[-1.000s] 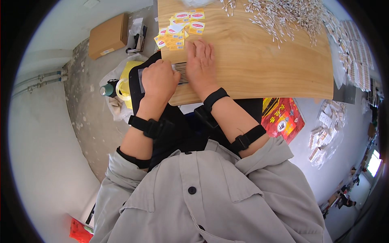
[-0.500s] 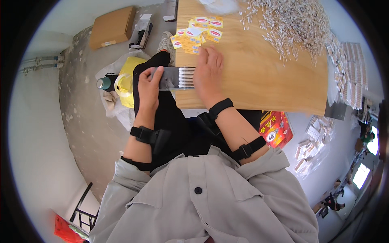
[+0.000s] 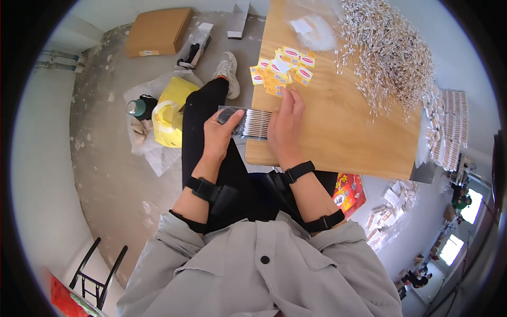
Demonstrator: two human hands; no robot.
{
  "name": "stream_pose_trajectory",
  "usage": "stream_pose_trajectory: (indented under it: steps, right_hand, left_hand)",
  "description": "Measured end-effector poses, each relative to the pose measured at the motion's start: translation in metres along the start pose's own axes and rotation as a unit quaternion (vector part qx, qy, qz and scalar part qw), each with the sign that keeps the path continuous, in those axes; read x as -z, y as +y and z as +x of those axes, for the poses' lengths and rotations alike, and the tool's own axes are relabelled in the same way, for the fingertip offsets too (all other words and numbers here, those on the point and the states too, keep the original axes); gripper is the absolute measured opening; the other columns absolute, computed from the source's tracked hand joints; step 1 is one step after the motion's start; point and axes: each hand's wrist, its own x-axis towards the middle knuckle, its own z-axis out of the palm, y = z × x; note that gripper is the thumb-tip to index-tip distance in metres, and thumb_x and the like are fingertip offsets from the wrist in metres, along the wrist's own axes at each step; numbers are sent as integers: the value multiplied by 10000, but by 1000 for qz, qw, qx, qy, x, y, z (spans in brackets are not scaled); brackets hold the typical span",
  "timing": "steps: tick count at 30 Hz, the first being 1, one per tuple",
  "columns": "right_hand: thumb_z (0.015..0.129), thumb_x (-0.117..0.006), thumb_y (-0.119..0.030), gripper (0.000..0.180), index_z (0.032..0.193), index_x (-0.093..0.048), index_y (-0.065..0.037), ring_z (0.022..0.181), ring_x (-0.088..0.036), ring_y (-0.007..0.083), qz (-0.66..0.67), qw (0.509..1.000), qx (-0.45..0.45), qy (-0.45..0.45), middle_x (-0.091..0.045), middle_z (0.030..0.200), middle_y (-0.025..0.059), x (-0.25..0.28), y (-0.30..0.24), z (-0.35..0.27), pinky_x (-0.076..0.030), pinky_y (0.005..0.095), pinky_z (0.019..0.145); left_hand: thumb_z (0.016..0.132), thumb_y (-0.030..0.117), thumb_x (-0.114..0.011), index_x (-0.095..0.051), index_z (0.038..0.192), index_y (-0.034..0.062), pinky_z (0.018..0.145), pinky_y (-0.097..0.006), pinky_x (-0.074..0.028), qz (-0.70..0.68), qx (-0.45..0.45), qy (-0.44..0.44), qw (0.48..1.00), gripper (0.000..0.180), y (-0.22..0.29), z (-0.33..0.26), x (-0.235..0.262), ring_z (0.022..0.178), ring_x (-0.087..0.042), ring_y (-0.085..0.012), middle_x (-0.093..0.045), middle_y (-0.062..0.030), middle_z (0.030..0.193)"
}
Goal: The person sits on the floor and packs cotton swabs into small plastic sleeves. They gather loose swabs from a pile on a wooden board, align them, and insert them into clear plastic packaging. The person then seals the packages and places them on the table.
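My left hand (image 3: 219,134) pinches a clear plastic sleeve (image 3: 237,132) between thumb and fingers, at the table's near left corner. A row of white cotton swabs (image 3: 257,123) lies side by side in or on the sleeve; I cannot tell which. Resting beside the right ends of the swabs and partly hiding them, my right hand (image 3: 286,127) has its fingers stretched out. Its fingertips reach the lower edge of a loose pile of yellow and white printed cards (image 3: 273,79).
A big heap of loose cotton swabs (image 3: 388,53) covers the wooden table's (image 3: 338,137) far right. Clear plastic bags (image 3: 317,34) lie at its far edge. Packed swabs (image 3: 449,127) are stacked beyond the right side. On the floor at left are a yellow bag (image 3: 171,113) and a cardboard box (image 3: 158,33).
The whole view has shifted, so table and cards sit lower and further right in the picture. A little more of the swab row shows beside my right hand. My left hand keeps its hold.
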Motion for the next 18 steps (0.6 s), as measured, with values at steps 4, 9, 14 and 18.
stream_pose_trajectory:
  steps: [4, 9, 14, 18]
  right_hand:
    - [951, -436, 24, 377, 1328, -429, 36, 1268, -443, 293, 232, 958, -158, 67, -426, 1310, 181, 8, 3, -15, -378, 387, 1090]
    - [1020, -408, -69, 350, 1354, -393, 31, 1308, -420, 255, 360, 913, -189, 33, -410, 1326, 162, 5, -9, -28, -364, 381, 1111]
    - [1032, -422, -111, 359, 1358, -385, 33, 1308, -420, 263, 367, 919, -136, 39, -395, 1334, 165, -10, -16, -31, -341, 393, 1128]
    - [1006, -480, -114, 385, 1354, -399, 28, 1258, -446, 270, 363, 920, -142, 48, -401, 1303, 165, -7, -9, -30, -378, 395, 1086]
  left_hand:
    - [864, 122, -759, -691, 974, -17, 720, -223, -492, -32, 16, -23, 999, 190, 5, -5, 0, 768, -621, -67, -698, -23, 880]
    - [867, 123, -754, -687, 968, -14, 723, -224, -490, -25, 22, -31, 999, 183, 6, -6, 1, 766, -618, -64, -695, -20, 880]
    - [870, 128, -753, -688, 958, -5, 713, -221, -485, -11, 13, -35, 999, 173, 2, -4, 4, 754, -613, -60, -691, -15, 865]
    - [874, 135, -750, -688, 957, 0, 711, -219, -482, -8, 14, -28, 999, 170, -1, -3, 4, 757, -610, -57, -690, -10, 871]
